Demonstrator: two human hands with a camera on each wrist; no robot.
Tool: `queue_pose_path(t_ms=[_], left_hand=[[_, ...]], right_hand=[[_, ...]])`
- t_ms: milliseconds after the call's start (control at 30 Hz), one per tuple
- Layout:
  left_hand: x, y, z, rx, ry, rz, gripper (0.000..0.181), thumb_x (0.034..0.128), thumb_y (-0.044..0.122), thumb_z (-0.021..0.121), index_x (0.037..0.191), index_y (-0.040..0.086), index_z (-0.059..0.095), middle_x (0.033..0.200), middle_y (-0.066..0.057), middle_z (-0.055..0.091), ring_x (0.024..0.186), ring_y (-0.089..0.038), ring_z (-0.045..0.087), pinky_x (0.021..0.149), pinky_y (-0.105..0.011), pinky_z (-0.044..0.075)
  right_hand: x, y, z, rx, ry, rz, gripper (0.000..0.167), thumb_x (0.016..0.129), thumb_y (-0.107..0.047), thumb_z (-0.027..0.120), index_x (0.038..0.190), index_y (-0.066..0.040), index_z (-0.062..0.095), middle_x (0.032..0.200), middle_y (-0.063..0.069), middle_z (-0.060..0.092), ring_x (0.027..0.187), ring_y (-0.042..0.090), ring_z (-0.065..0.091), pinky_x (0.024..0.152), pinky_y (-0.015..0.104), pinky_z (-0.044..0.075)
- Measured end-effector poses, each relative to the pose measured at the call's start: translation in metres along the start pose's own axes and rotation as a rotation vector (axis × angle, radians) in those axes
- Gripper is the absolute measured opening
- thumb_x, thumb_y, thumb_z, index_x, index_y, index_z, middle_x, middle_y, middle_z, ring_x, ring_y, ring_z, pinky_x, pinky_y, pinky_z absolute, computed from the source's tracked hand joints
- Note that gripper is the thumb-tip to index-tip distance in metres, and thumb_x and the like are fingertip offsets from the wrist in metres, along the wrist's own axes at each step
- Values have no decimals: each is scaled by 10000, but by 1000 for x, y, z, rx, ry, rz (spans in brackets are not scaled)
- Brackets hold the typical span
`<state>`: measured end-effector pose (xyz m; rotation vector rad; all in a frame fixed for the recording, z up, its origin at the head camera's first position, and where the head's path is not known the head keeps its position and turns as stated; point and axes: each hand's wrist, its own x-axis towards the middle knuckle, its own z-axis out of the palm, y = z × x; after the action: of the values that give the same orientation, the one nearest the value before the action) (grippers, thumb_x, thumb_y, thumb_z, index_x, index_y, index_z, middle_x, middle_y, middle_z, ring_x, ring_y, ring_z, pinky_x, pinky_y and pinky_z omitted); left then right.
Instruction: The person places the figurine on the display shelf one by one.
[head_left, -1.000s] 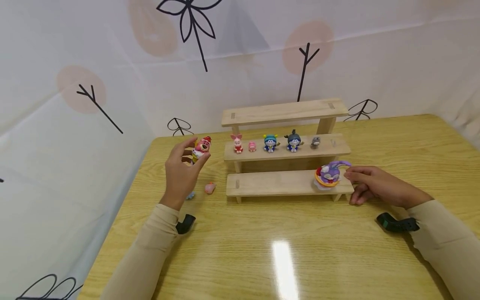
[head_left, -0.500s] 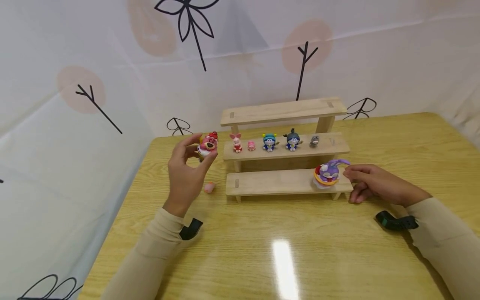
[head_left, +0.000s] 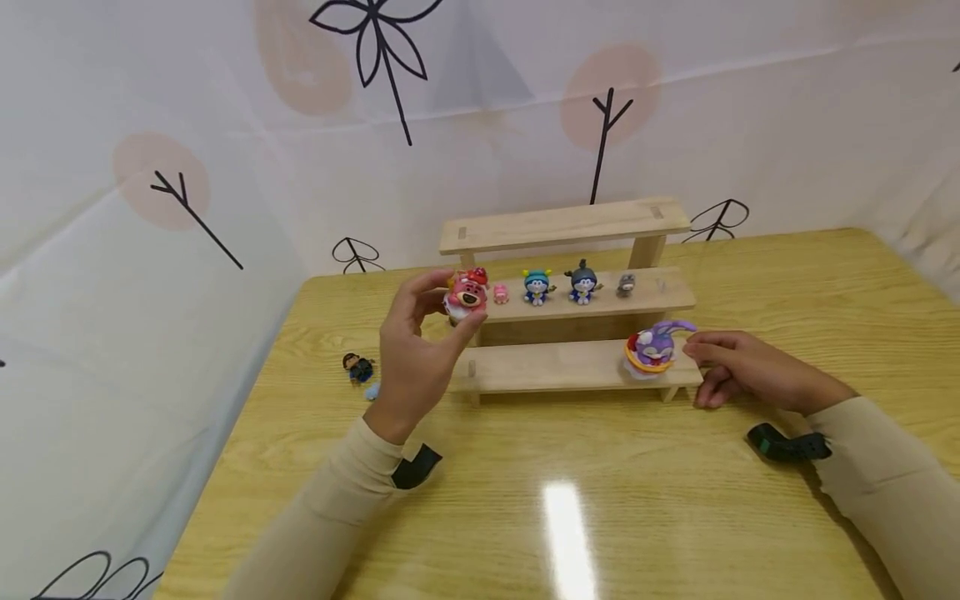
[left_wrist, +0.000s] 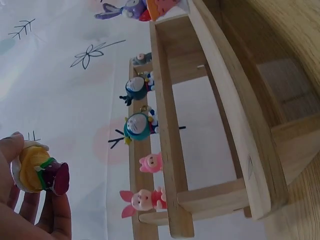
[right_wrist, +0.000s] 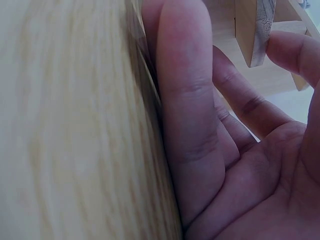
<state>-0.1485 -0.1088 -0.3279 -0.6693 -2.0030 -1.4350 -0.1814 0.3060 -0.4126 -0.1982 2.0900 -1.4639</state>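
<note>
"Pink bear figurine (head_left: 467, 297) with a red top: where?"
"Pinched by the left hand (head_left: 415, 358), thumb against fingers, apart from the pale wooden three-tier shelf (head_left: 547, 367)."
"And the right hand (head_left: 761, 375)?"
"Touching the shelf's right end; whether it grips, I can't tell."

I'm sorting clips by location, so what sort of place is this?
Probably an indoor tabletop display setup, though the wider room is out of view. A wood-grain table stands before a creased backdrop printed with plants, and a three-tier wooden stand bears small figurines.
</note>
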Motion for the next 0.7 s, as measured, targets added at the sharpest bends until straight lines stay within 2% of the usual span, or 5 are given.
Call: queue_pose_path(t_ms=[133,300,467,600,700], left_hand=[[-2,3,12,-38,-38,4,529,832,18,802,1299,-9,553,1260,-153,613,1002,-225,645,886,-265,541],[-5,6,25,-44,-77,8,550,828,26,809,1311,-23,550,1260,-191,604,994,-237,641,899,-282,550],[-6,7,33,-34,-114,5,604,848,63,800,1387,12,531,1201,-142,604,1004,-215,633,844,-342,572],[-7,7,40,-60,-149,8,566,867,77,784,1384,28,560,1197,-116,604,980,-213,619,791,-326,576],[-8,7,45,-76,-173,3,537,871,86,783,1363,31,575,1238,-106,603,982,-206,625,801,-264,575]], right_hand=[[0,1,1,-5,7,4,361,1098,-372,383,1203,-31,439,793,126,710,769,264,741,706,409,620],[0,2,0,3,0,-4,358,1101,-360,376,1208,-26,442,785,123,709,762,256,741,702,404,621],[-1,1,-1,1,-1,-4,375,1102,-359,371,1222,-8,431,789,128,708,760,254,739,706,410,620],[-1,0,0,-8,-2,0,392,1099,-374,376,1220,-4,430,803,140,707,772,265,739,715,416,620],[-1,-1,1,-14,-1,3,413,1098,-382,376,1233,5,422,809,146,710,776,271,740,719,419,619]])
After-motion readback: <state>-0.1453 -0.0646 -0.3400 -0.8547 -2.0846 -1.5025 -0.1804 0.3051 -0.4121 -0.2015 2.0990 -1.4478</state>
